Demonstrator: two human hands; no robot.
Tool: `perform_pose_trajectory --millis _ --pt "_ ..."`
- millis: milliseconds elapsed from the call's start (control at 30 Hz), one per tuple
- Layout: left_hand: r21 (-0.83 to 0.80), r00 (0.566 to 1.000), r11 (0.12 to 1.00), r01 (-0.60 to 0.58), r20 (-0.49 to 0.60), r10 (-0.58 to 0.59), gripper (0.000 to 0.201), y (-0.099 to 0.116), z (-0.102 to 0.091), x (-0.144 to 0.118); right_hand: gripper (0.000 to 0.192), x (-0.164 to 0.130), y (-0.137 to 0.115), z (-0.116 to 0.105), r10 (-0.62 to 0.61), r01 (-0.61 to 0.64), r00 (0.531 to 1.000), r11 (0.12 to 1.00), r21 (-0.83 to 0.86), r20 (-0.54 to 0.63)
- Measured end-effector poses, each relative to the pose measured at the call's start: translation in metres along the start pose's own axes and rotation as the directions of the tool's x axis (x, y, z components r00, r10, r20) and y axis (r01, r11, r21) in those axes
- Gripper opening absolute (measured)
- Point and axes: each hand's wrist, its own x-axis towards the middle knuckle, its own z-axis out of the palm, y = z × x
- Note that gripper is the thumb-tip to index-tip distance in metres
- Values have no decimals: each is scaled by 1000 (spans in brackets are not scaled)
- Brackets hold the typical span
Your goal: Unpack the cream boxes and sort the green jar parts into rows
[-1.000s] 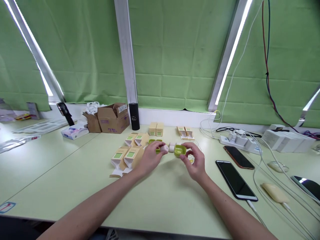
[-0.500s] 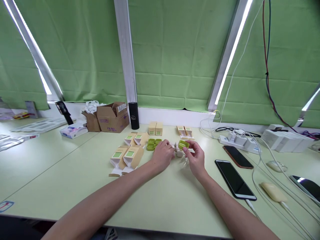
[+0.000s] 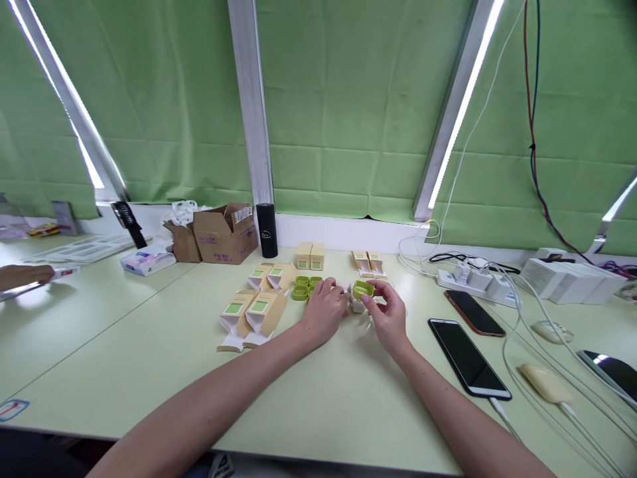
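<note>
Near right: black phone (image 3: 468,358) flat on the pale green table (image 3: 149,345), cable attached. Near left of centre: open tan cartons (image 3: 253,315). Mid-table: left hand (image 3: 326,309) curled, fingertips together on something small and white; what exactly cannot be told. Right hand (image 3: 388,312) pinches a green case (image 3: 363,289) between thumb and fingers, just right of the left hand. Further: loose green cases (image 3: 302,287), black cylinder (image 3: 267,231), brown box (image 3: 226,234). Far left edge: another person's hand (image 3: 24,275).

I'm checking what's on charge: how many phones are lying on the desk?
3. One black phone lies right of the right hand, one with a reddish edge lies behind it, and a third is cut off at the right edge.
</note>
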Motion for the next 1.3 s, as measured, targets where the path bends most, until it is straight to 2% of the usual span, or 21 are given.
perform_pose_trajectory --millis 267,433,767,1067,1200,1300 --pt "-138 991 983 118 -41 -125 42 -9 -38 -6 44 -1 2 4 42 -45 998 997 64 41" --pt "-233 986 968 97 -113 -126 45 -8 -51 -20 44 -5 2 11 52 -59 996 993 105 72" --pt "-294 954 956 15 -283 -101 39 -5 -49 -35 34 -13 -5 17 32 -47 988 995 94 150" --pt "-290 931 957 -20 -355 -89 25 -8 -50 -39 24 -19 -5 18 -137 147 971 988 -38 194" --pt "-298 906 954 -29 -411 -101 26 -9 -48 -40 33 -22 -6 15 -243 264 936 963 -51 255" --pt "-379 892 925 26 -410 -193 26 -10 -43 -41 47 -22 -7 14 -285 312 912 949 -47 295"
